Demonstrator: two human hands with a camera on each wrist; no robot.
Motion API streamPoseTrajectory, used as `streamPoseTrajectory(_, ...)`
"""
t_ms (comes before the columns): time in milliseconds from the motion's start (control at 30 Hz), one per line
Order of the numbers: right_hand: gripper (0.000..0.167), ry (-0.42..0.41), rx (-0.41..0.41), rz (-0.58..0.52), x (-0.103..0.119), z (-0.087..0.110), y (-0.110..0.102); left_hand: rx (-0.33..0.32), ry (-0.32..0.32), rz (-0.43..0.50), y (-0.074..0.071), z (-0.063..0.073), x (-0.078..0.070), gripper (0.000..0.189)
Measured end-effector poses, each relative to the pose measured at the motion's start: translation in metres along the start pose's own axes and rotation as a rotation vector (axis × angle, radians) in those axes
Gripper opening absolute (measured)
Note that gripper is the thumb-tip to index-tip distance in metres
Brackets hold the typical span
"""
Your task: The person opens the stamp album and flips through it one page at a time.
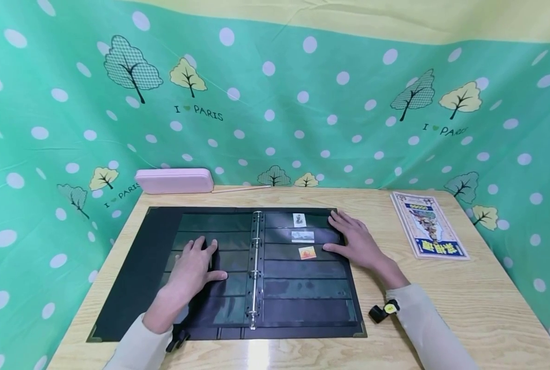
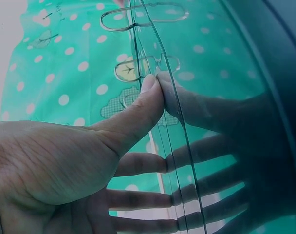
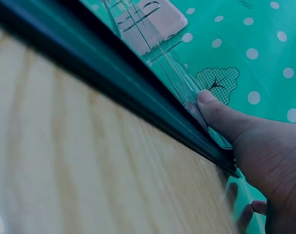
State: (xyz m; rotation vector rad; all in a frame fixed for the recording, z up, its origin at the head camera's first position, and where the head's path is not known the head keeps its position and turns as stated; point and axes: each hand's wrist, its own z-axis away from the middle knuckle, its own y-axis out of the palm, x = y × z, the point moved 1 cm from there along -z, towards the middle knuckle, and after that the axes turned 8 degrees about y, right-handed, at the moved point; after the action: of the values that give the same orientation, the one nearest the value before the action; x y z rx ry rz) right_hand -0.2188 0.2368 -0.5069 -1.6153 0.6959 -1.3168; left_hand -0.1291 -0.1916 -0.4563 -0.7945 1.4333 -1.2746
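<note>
Across the table (image 1: 487, 308) lay the album (image 1: 122, 272), open, left of the book (image 1: 429, 228) and near of the pink case (image 1: 175, 181). The left hand (image 1: 189, 270) touched the left page (image 1: 234, 262), fingers and thumb spread apart; the right hand (image 1: 360, 241) rested on the right page's (image 1: 304, 288) far right edge, thumb apart from its fingers, just beside three stamps (image 1: 303, 237).
</note>
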Motion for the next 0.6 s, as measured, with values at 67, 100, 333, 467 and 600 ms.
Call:
streamPoseTrajectory(67, 0.092, -0.001, -0.002, -0.006, 0.0006, 0.0005, -0.0001, 0.0, 0.0, -0.002, 0.0006, -0.0002, 0.0002, 0.085)
streamPoseTrajectory(100, 0.091, -0.001, -0.004, -0.009, 0.0007, 0.0008, -0.0001, 0.001, -0.001, -0.003, 0.001, -0.0003, 0.0004, 0.085)
streamPoseTrajectory(333, 0.086, -0.012, -0.039, -0.019, -0.0012, 0.002, 0.0014, 0.001, -0.008, -0.001, 0.001, -0.0001, -0.0007, 0.084)
streamPoseTrajectory(467, 0.083, -0.037, -0.068, -0.062, -0.001, 0.0022, 0.0024, -0.002, -0.015, -0.006, 0.0013, 0.0001, -0.0014, 0.085)
streamPoseTrajectory(600, 0.078, -0.064, -0.114, -0.108, -0.0006, 0.0021, 0.0039, -0.002, -0.02, -0.01, 0.0017, 0.0004, -0.0012, 0.085)
